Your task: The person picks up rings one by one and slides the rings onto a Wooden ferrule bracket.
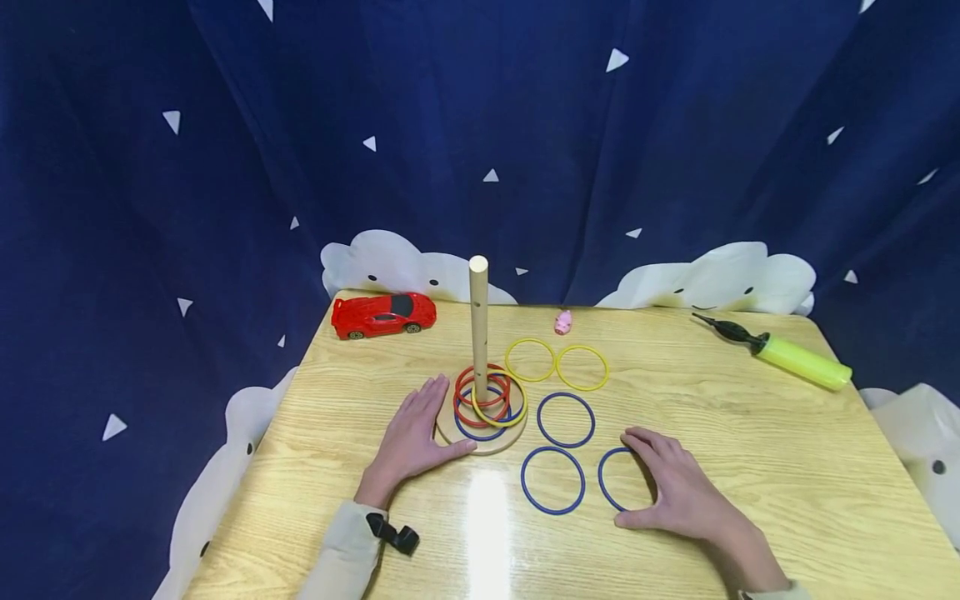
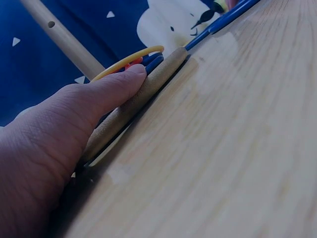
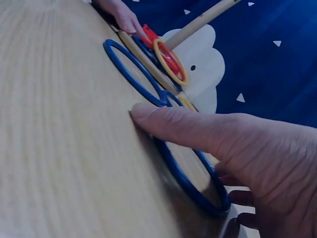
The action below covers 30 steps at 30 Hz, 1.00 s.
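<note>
A ring-toss stand has a round wooden base [image 1: 491, 448] and an upright wooden peg [image 1: 479, 333]. Red rings [image 1: 459, 408], a yellow ring [image 1: 525, 417] and blue rings lie round the peg's foot, overlapping. My left hand [image 1: 411, 437] rests against the base's left side, fingers extended, its thumb [image 2: 119, 89] on the front rim. My right hand [image 1: 678, 483] holds a blue ring [image 1: 601, 479] flat at the table, its thumb [image 3: 173, 126] on the near side and fingers at the far side. Part of that ring is hidden under the hand.
Two blue rings [image 1: 523, 483] lie between the stand and my right hand. Behind them are two yellow rings [image 1: 607, 371] and a small pink pig [image 1: 563, 322]. A red toy car [image 1: 384, 317] stands back left; a yellow-green hand pump [image 1: 802, 364] lies back right.
</note>
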Each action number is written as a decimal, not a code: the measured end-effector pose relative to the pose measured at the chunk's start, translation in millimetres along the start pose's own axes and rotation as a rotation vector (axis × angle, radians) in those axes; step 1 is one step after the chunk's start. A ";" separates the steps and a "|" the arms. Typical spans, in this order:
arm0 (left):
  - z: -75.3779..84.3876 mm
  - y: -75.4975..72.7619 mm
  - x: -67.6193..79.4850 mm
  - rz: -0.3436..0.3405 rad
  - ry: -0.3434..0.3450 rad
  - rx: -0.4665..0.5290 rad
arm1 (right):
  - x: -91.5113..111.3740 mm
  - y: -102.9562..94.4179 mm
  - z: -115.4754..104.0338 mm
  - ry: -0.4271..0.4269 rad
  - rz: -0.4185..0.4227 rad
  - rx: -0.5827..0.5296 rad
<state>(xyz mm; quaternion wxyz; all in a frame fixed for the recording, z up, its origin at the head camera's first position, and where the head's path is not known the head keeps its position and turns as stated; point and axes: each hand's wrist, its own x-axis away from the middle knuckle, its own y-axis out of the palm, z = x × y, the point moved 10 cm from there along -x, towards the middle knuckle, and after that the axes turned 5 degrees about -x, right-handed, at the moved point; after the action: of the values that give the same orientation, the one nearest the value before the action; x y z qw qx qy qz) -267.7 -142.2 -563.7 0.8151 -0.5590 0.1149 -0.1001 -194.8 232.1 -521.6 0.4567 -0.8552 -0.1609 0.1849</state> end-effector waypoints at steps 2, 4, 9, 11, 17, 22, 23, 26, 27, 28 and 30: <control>0.4 -0.1 -0.2 0.000 0.000 0.005 | 0.0 -2.4 0.6 0.002 -0.001 -0.017; 0.8 -0.1 -0.4 0.001 0.000 0.006 | -0.4 -4.1 2.8 0.008 0.005 -0.029; 1.5 -1.1 -0.7 0.008 0.000 0.010 | 0.0 -7.2 12.7 0.049 0.029 -0.026; 1.5 -1.2 -0.7 0.008 0.000 0.010 | 1.1 -9.4 16.7 0.064 0.046 -0.020; 0.5 -0.8 -0.4 0.003 0.000 0.010 | 4.1 -13.8 26.2 0.082 0.099 -0.027; -0.2 0.6 -0.5 -0.005 -0.002 0.011 | 5.7 -12.1 32.6 0.087 0.127 -0.031; 0.0 0.7 -0.6 -0.004 -0.001 0.011 | 6.2 -12.0 33.7 0.086 0.133 -0.034; 0.4 0.5 -0.5 0.000 0.003 0.010 | 8.0 -12.4 36.8 0.078 0.149 -0.062; 0.5 0.2 -0.4 0.002 0.004 0.009 | 8.6 -12.5 37.8 0.074 0.154 -0.073; 0.6 -0.2 -0.3 0.004 0.004 0.007 | 9.0 -12.7 38.8 0.069 0.160 -0.089; 0.7 -1.1 -0.1 0.006 0.003 0.005 | 9.7 -12.5 41.1 0.061 0.172 -0.111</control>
<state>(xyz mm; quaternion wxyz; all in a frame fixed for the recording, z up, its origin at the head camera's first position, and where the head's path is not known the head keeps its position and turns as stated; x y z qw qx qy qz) -267.7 -142.0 -562.4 0.8165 -0.5565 0.1179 -0.0987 -206.7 272.7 -534.0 0.3958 -0.8950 -0.0829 0.1881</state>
